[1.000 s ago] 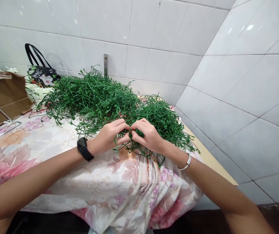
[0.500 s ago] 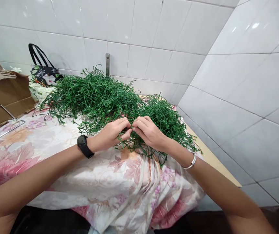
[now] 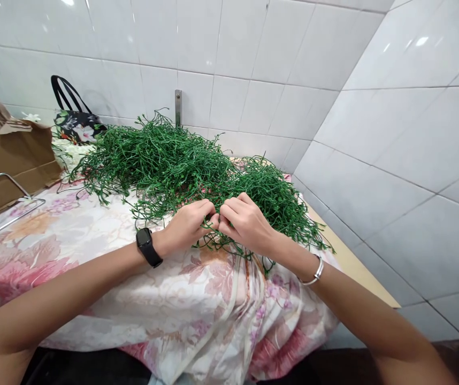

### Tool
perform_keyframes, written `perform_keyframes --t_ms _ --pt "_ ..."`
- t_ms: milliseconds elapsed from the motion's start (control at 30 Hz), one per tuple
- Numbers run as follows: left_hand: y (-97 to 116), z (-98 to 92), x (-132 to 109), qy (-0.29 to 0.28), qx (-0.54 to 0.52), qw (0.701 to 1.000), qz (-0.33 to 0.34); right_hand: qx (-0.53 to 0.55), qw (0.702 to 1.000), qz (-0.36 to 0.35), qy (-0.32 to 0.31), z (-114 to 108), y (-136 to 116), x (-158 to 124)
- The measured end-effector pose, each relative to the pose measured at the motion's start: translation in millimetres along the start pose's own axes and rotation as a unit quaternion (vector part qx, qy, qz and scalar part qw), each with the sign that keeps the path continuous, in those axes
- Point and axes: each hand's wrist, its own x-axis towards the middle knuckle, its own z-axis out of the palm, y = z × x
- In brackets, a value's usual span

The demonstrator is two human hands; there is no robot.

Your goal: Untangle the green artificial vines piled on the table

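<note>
Two heaps of thin green artificial stems with small buds, a larger left pile (image 3: 161,155) and a smaller right pile (image 3: 273,192), lie on a floral cloth (image 3: 133,299). My left hand (image 3: 191,222), with a black watch on its wrist, is closed in a pinch on a green stem at the front of the piles. My right hand (image 3: 245,222), with a silver bangle on its wrist, is closed on the stem too, its fingertips almost touching those of the left. The pinched part of the stem is mostly hidden by the fingers.
At left stand an open cardboard box (image 3: 8,155) and a bent metal wire frame (image 3: 24,199). A black floral bag (image 3: 77,125) and white flowers (image 3: 67,152) are behind them. White tiled walls (image 3: 245,107) close off the back and right; a wooden board edge (image 3: 358,267) shows at right.
Both hands stay together at the front of the piles. The left wrist has shifted slightly right and the fingers have curled tighter. The whole view has shifted slightly.
</note>
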Motion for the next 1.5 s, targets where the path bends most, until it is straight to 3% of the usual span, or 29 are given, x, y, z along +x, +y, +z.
perform_keyframes --t_ms 367,467,567,667,767,867,1000,1300,1500 --pt "4 -3.3 -1 0.005 0.025 0.999 -0.024 -0.054 0.996 0.045 0.05 2 -6 1" --pt "3 -4.8 -2 0.004 0.01 0.999 -0.042 -0.048 0.984 0.152 0.084 -6 16 0" --pt "1 -8.8 0 0.018 -0.062 0.997 -0.05 0.029 0.953 0.268 0.136 -16 47 -3" --pt "-3 -12.9 4 0.03 -0.183 0.98 -0.077 0.075 0.926 0.332 0.165 -18 72 -8" --pt "-9 -14.3 7 0.021 -0.288 0.952 -0.107 0.053 0.912 0.363 0.185 -12 84 -12" --pt "-13 -14.4 8 0.019 -0.336 0.934 -0.121 -0.019 0.911 0.371 0.181 -7 85 -15" --pt "-12 -15.5 7 0.025 -0.331 0.935 -0.122 -0.068 0.921 0.349 0.161 -10 77 -13" --pt "-10 -17.1 7 0.04 -0.335 0.931 -0.137 0.028 0.948 0.304 0.09 -8 80 -15" --pt "-9 -17.9 7 0.047 -0.338 0.929 -0.14 0.027 0.945 0.291 0.145 -9 80 -13"
